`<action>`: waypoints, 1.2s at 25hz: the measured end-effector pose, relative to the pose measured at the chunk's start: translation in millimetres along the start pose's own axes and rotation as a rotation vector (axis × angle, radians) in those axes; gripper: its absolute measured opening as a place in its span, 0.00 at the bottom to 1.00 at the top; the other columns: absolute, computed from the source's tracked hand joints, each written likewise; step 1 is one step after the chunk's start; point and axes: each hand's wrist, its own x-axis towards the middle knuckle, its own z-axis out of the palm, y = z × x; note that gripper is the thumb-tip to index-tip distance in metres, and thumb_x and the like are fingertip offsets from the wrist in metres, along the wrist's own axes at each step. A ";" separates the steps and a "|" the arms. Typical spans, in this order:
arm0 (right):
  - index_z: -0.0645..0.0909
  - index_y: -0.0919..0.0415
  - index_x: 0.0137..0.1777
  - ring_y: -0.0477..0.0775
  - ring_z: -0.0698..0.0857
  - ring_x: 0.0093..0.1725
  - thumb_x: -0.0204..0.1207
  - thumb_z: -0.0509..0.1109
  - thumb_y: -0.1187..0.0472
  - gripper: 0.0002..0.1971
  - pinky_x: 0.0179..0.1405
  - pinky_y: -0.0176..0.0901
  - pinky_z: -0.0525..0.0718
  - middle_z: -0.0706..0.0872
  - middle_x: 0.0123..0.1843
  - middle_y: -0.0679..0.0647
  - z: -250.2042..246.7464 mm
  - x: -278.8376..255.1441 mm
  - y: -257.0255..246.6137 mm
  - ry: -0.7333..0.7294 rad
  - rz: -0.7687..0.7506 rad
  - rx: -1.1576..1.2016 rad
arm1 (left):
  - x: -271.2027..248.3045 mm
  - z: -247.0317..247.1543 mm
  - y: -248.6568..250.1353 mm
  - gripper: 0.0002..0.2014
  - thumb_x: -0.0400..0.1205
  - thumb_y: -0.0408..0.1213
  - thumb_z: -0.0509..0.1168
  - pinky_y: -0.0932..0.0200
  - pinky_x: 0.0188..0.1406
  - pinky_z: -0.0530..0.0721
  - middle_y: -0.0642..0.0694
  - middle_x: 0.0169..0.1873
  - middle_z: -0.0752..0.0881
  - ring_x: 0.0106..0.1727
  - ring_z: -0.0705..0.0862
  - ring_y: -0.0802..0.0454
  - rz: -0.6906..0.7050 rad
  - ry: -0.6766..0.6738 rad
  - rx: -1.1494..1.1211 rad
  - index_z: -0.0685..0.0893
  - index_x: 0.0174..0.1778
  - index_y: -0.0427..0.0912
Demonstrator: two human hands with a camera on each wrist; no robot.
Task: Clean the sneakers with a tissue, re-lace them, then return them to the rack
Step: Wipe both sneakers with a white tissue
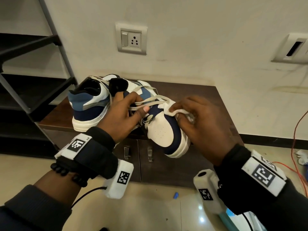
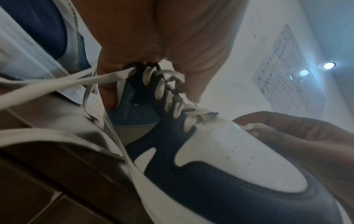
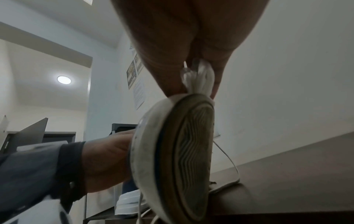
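My left hand [image 1: 133,102] grips a white-and-navy sneaker [image 1: 164,132] at its tongue, thumb over the loose laces [image 2: 168,94], and holds it up with the toe towards me. With a crumpled white tissue [image 1: 182,112] pinched in its fingers, my right hand [image 1: 175,112] presses it on the sneaker's upper just above the toe cap. The right wrist view shows the grooved sole [image 3: 187,151] with the tissue [image 3: 201,80] at the toe end. The second sneaker [image 1: 88,104] stands on the dark wooden cabinet [image 1: 216,100], heel towards me.
A black-and-grey shoe rack [image 1: 33,80] stands at the left against the wall. On the floor at the right are an orange cable [image 1: 295,130] and a crumpled tissue [image 1: 302,157]. A small blue scrap [image 1: 175,195] lies on the tiles below.
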 end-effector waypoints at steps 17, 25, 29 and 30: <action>0.88 0.55 0.53 0.52 0.82 0.55 0.73 0.69 0.61 0.11 0.52 0.43 0.82 0.86 0.55 0.52 1.7 0.4 -8.5 -0.215 -0.416 -0.072 | -1.5 -3.3 13.9 0.15 0.84 0.35 0.64 0.69 0.33 0.77 0.48 0.29 0.75 0.30 0.75 0.62 -0.110 0.224 -0.446 0.69 0.32 0.44; 0.86 0.58 0.57 0.53 0.82 0.56 0.77 0.62 0.57 0.14 0.54 0.46 0.84 0.85 0.56 0.55 14.4 -1.1 -7.2 -0.010 -0.288 -0.069 | 1.5 -2.5 17.7 0.17 0.88 0.41 0.54 0.59 0.40 0.81 0.56 0.26 0.83 0.31 0.83 0.60 -0.248 0.257 -0.840 0.79 0.50 0.30; 0.86 0.59 0.56 0.53 0.82 0.57 0.76 0.63 0.58 0.14 0.54 0.46 0.83 0.85 0.56 0.55 23.0 -6.9 -9.3 -0.055 -0.385 -0.069 | -0.2 -1.4 8.7 0.21 0.83 0.58 0.56 0.48 0.53 0.86 0.47 0.39 0.89 0.45 0.89 0.54 -0.405 0.171 -1.024 0.78 0.42 0.42; 0.86 0.59 0.56 0.54 0.82 0.57 0.76 0.62 0.59 0.14 0.53 0.45 0.83 0.85 0.56 0.56 24.3 -8.6 -8.9 -0.104 -0.466 -0.100 | -2.1 -1.1 5.4 0.23 0.79 0.62 0.61 0.42 0.57 0.84 0.44 0.46 0.89 0.52 0.88 0.49 -0.401 0.102 -0.985 0.80 0.46 0.42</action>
